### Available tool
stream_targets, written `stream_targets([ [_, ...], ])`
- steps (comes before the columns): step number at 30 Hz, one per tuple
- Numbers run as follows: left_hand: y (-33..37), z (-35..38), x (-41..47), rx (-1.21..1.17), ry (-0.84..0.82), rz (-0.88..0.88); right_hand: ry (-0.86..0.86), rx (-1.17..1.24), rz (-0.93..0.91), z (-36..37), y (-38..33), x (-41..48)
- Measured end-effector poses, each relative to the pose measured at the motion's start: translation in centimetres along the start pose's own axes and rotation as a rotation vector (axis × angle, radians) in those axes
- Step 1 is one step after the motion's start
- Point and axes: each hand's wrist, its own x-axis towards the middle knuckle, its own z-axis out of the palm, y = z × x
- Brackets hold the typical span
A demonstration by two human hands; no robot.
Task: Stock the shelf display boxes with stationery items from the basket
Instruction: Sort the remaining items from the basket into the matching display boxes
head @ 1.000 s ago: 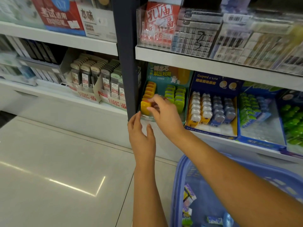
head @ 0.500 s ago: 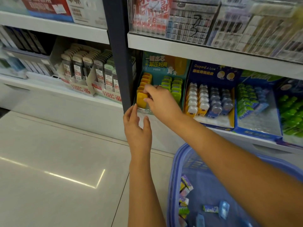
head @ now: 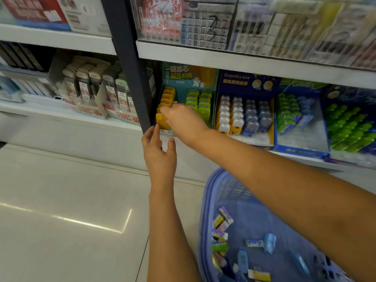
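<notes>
Teal cardboard display box (head: 184, 77) is where it's at rn: the yellow item (head: 160, 119) sits at the front of its left row, and the right hand (head: 183, 121) has its fingers curled down onto it, pinching the top. Left hand (head: 159, 153) is just below w/ fingers straight-ish and thumb spread, tips up against the box's front lip, holding nothing afaict. Blue basket (head: 203, 210) is on the floor (head: 61, 200) bottom right w/ small packs (head: 222, 218) scattered inside, and the dark blue box (head: 244, 78) next door has white and grey pieces in rows.
</notes>
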Motion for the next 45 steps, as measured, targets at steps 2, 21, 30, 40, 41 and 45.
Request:
stream_targets([
  [2,0.6,-0.2,-0.8,0.048,-0.031,0.003,-0.043,0.056,0.007,-0.8,0.1,-0.8],
  [21,-7.1,13.2,-15.9,1.124,-1.343,-0.107,-1.147,0.417,0.311,13.5,10.3,-35.6],
  [30,-11.7,12.8,-16.1,1.371,-1.297,-0.036,-1.054,0.52,0.315,16.6,9.7,-37.4],
  [40,-10.8,13.2,-15.2,1.418,-1.345,-0.07,-0.837,0.723,0.633,12.8,15.0,-34.3],
  [41,-10.8,13.1,-15.2,1.398,-1.344,-0.075,-0.779,0.775,0.672,12.1,15.4,-34.0],
  [45,-10.8,12.7,-15.3,1.323,-1.339,-0.078,-0.577,0.946,0.737,8.1,16.9,-33.1],
])
